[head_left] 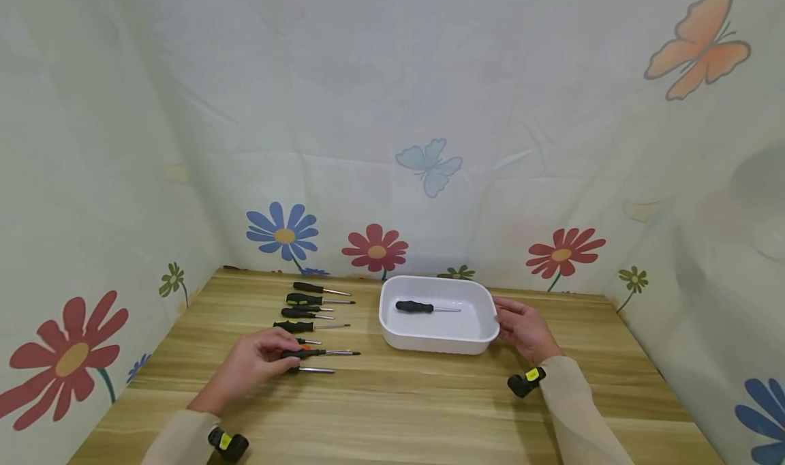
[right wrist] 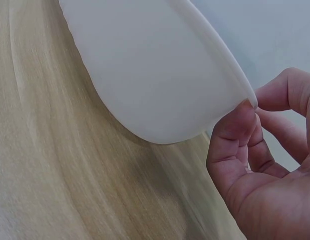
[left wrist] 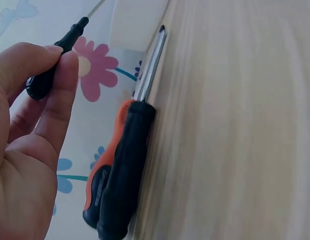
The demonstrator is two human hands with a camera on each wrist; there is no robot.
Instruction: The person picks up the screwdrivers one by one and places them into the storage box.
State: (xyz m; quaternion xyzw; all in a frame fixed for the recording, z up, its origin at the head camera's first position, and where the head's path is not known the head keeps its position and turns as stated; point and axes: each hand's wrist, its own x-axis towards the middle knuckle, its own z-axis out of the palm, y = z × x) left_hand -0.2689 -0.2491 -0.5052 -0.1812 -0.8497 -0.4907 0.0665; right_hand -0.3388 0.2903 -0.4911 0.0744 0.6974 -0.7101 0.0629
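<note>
My left hand (head_left: 260, 357) pinches a black-handled screwdriver (left wrist: 57, 60) between thumb and fingers, its thin shaft pointing away from the palm. In the left wrist view it is raised off the table, beside a black screwdriver (left wrist: 127, 165) and an orange-and-black one (left wrist: 112, 142) lying together. On the right, my right hand (head_left: 524, 327) pinches the rim of a white plastic tray (right wrist: 160, 85) at its right end, thumb and fingertips on the edge. Inside the tray lies one black screwdriver (head_left: 416, 307), its tip toward the right.
Several more screwdrivers (head_left: 309, 288) lie in a column left of the tray, shafts pointing right. Everything rests on a wood-grain table (head_left: 417, 410). A pale curtain (head_left: 343, 110) printed with flowers and butterflies encloses the back and sides.
</note>
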